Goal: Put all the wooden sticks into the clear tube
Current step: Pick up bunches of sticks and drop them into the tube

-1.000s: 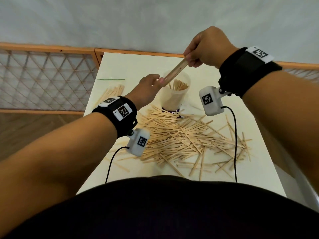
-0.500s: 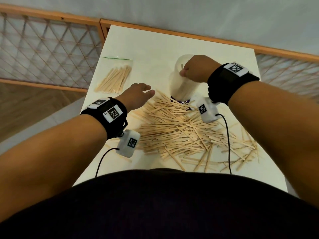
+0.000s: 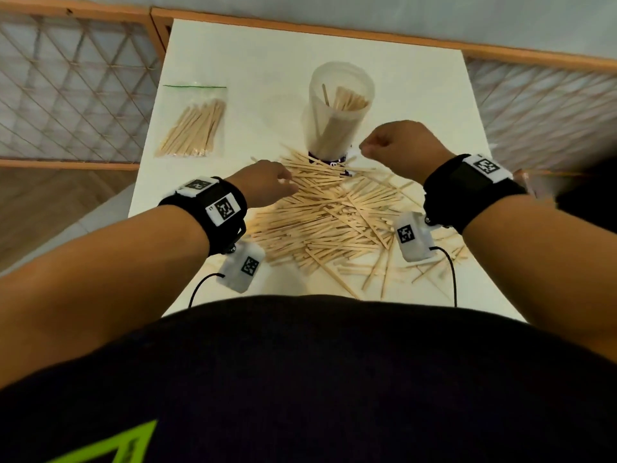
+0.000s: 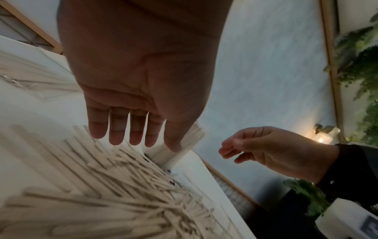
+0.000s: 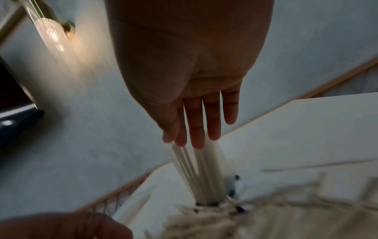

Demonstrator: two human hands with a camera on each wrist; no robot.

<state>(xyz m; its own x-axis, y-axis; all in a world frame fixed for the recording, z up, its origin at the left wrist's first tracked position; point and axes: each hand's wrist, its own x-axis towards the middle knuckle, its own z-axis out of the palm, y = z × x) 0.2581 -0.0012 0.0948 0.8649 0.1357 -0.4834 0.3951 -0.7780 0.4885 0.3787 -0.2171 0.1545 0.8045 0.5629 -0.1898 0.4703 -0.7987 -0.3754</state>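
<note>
The clear tube [image 3: 340, 105] stands upright on the white table [image 3: 253, 61], with several wooden sticks inside it. A big loose pile of wooden sticks [image 3: 334, 215] lies in front of it. My left hand [image 3: 289, 186] hovers low over the pile's far left edge, fingers straight and empty [image 4: 135, 142]. My right hand [image 3: 366, 149] is just right of the tube's lower part, above the pile. Its fingers [image 5: 194, 139] are extended and hold nothing. The tube [image 5: 204, 169] shows right beyond them.
A clear zip bag of more sticks [image 3: 193, 128] lies at the table's far left. Wooden lattice railings [image 3: 73, 88] flank the table on both sides. Stray sticks [image 3: 384, 272] reach toward the near edge by my body.
The right hand let its sticks go into the tube and dropped to the tube's right side, now empty. The left hand lowered from beside the tube to the pile.
</note>
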